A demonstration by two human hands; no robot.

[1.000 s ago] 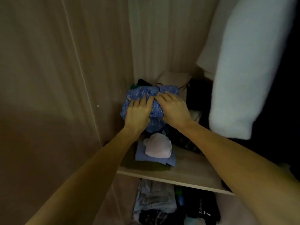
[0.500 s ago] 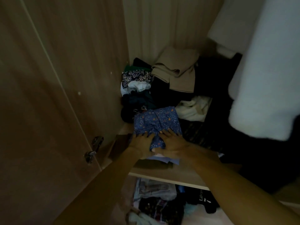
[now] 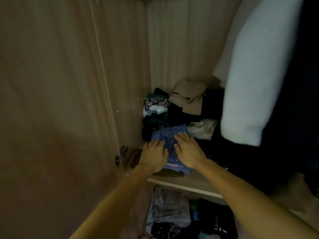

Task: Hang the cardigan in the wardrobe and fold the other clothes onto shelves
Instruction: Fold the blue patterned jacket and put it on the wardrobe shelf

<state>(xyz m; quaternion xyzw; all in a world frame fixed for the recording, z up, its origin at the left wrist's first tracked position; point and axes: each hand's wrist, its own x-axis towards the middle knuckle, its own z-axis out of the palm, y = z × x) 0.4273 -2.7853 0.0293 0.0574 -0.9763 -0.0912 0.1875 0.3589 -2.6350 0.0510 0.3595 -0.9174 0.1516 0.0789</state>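
Head view, pretty dim: pressing blue garment (image 3: 170,133) flat onto shelf (image 3: 198,180) pile with left hand (image 3: 152,156) and right hand (image 3: 189,152), fingers straight-ish, probably not gripping. Sits under and just ahead of both, running toward the back; right slightly further on.

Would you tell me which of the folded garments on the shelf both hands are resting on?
The blue speckled garment at the front of the shelf; the beige garment and cream garment lie behind, untouched.

My left hand (image 3: 153,156) and right hand (image 3: 189,152) lie side by side on the cloth (image 3: 170,135) at the front of the shelf (image 3: 186,184). A pile (image 3: 188,100) sits behind it. The door (image 3: 51,100) is left, hanging clothes (image 3: 250,83) right.
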